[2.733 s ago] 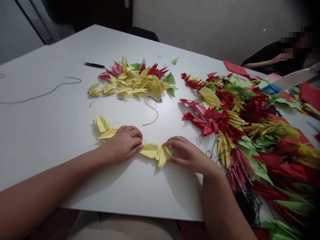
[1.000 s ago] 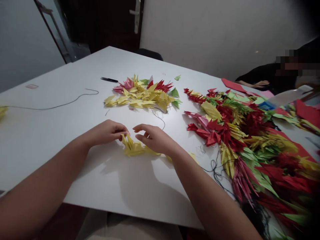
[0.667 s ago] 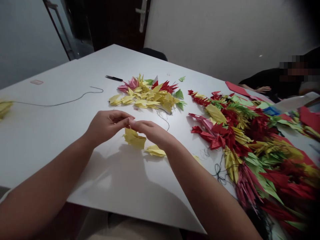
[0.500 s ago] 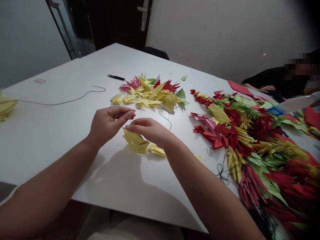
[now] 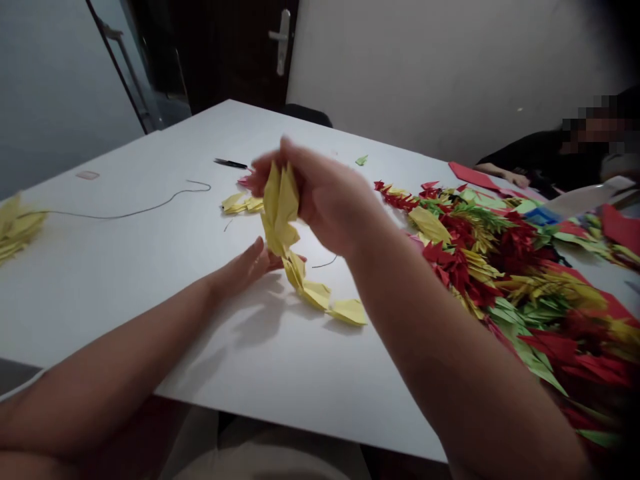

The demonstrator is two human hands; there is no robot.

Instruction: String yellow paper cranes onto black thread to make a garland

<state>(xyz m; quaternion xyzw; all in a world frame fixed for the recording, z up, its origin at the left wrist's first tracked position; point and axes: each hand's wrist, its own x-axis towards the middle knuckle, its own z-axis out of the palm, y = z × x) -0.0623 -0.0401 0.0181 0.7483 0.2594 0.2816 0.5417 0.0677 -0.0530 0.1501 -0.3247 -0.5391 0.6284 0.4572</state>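
Raised above the table, my right hand has its fingers closed at the top of a string of folded yellow paper pieces. The string hangs down and its lower pieces trail on the white table toward the right. Lower and to the left, my left hand is open, thumb up, beside the hanging yellow pieces; its far fingers are partly behind them. Some yellow pieces lie on the table behind my hands, partly hidden by my right hand.
A large heap of red, green and yellow folded paper covers the right side. Black-handled snips lie at the back. A thin cord runs from yellow paper at far left. A person sits at the right.
My right hand has risen, lifting the yellow string off the table at its upper end. My left hand has come away from the thread, moved lower and opened.
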